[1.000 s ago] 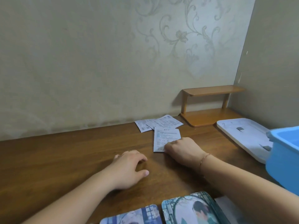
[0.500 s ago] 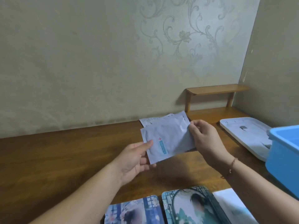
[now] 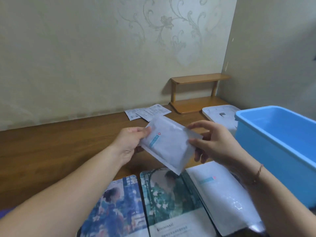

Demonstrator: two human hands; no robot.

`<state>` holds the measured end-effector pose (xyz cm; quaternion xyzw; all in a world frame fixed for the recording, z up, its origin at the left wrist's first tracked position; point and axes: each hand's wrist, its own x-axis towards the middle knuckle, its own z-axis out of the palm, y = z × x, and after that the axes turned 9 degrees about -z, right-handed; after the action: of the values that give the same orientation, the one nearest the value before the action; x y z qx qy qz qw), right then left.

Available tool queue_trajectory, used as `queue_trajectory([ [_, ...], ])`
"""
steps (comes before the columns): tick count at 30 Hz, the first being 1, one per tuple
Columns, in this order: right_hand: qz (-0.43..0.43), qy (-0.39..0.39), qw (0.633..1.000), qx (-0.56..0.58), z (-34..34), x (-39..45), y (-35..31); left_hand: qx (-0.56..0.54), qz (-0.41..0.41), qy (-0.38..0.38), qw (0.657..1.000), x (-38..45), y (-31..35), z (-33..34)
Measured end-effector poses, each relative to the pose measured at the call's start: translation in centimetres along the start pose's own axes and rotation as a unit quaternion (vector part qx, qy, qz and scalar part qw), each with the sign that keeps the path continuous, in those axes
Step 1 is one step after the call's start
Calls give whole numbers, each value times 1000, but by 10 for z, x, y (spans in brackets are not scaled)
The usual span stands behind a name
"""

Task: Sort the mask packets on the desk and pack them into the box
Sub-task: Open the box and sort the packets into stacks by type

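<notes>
Above the counter (image 3: 51,151), white mask packet (image 3: 168,146) held tilted, left hand (image 3: 130,142) and right hand (image 3: 215,144) each pinching an edge beside blue box (image 3: 280,144).

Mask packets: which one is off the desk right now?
The white packet with the blue stripe, gripped between the left hand and right hand. The others lie flat: three near the front edge, white ones by the wall.

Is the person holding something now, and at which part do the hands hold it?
Yes: a white mask packet, in the air. The left hand pinches its left edge, the right hand its right edge.
</notes>
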<state>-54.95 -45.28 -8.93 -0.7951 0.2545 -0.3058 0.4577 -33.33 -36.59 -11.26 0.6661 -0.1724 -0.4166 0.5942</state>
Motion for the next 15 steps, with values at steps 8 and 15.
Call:
queue_trajectory([
  [8, 70, 149, 986, -33, -33, -124, 39, 371, 106, -106, 916, -22, -20, 99],
  [15, 122, 88, 982, -116, -42, -146, 61, 542, 160, -72, 822, -25, -45, 121],
])
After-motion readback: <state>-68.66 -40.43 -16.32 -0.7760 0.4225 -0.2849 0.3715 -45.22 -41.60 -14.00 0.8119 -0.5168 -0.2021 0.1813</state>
